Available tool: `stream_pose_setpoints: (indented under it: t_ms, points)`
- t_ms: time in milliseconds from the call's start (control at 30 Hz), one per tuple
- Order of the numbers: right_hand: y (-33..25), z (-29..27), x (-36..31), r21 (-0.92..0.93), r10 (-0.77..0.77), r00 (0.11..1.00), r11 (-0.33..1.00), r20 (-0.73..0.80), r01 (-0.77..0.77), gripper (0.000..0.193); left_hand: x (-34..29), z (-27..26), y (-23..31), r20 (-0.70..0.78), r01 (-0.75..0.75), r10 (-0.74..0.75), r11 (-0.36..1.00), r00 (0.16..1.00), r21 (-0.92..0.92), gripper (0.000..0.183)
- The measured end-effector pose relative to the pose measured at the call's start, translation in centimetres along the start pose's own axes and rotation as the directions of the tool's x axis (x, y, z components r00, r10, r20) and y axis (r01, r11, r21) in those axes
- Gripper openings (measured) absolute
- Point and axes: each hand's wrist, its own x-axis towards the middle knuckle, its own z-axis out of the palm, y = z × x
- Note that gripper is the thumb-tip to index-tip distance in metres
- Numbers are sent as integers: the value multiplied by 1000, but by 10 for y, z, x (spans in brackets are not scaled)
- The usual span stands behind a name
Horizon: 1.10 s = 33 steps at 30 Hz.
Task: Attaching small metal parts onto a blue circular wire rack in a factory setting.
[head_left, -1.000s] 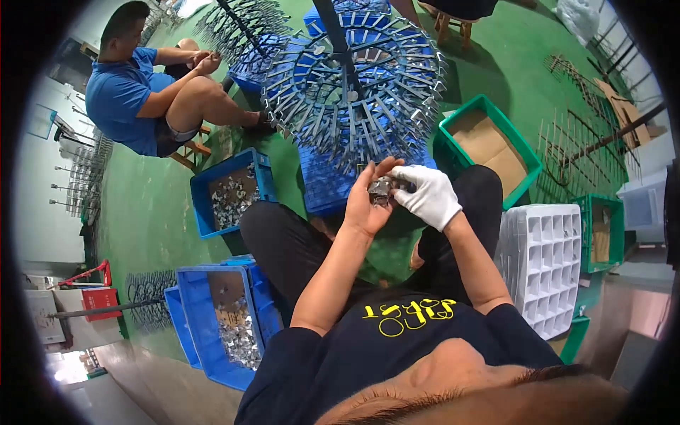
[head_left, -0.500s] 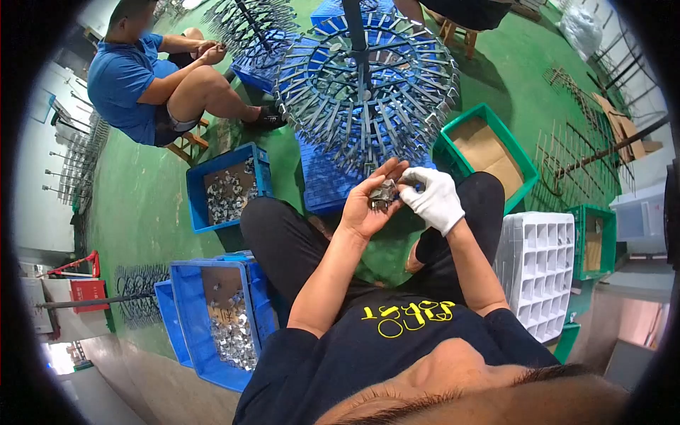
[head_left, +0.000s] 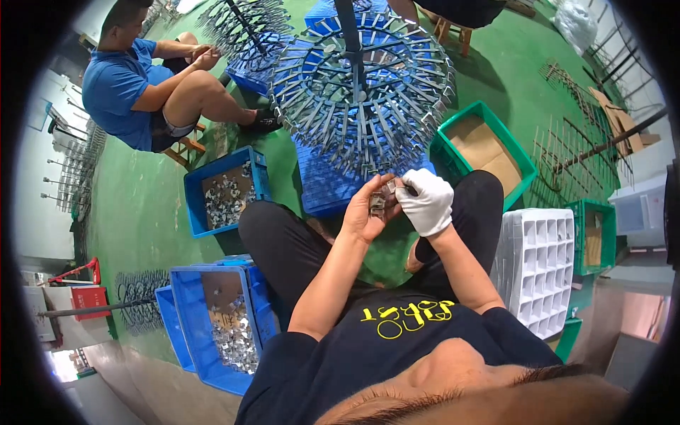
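My left hand (head_left: 361, 218), bare, cups a few small shiny metal pieces (head_left: 377, 205) in its palm, fingers curled round them. A white glove covers my right hand (head_left: 429, 205), whose thumb and fingertips pinch a small metal piece (head_left: 392, 187) beside the left fingers. Both hands meet just in front of a large round rack (head_left: 360, 95) with a central post and rings of dark prongs; small metal parts sit on many prong ends. The exact shape of the pieces is too small to tell, and the palm partly hides them.
Blue bins (head_left: 200, 230) (head_left: 212, 379) of loose metal parts stand to my left. A green crate (head_left: 525, 185) lined with cardboard and a white compartment tray (head_left: 506, 283) are at my right. A co-worker in a blue shirt (head_left: 117, 92) sits far left beside another pronged rack (head_left: 244, 32).
My right hand has shifted slightly left and down, its fingertips now pinching a piece against my left fingers. The left fingers have curled in more. The view has shifted a little.
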Motion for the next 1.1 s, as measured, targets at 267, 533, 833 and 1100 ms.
stream_pose_setpoints:
  t_ms: [267,533,833,1100]
  points:
    - [9,10,-5,188,98,995,978,-15,-94,5,-12,29,5,-117,-131,225,838,967,530,36]
    - [9,8,-4,417,176,983,891,50,-181,8,-12,28,26,46,-172,189,731,981,660,41]
    - [6,4,-3,357,176,984,918,18,-171,8,-18,24,37,91,-14,-54,789,994,615,38]
    - [7,4,2,134,196,978,970,73,-204,7,-5,23,19,-69,-133,276,649,959,749,30]
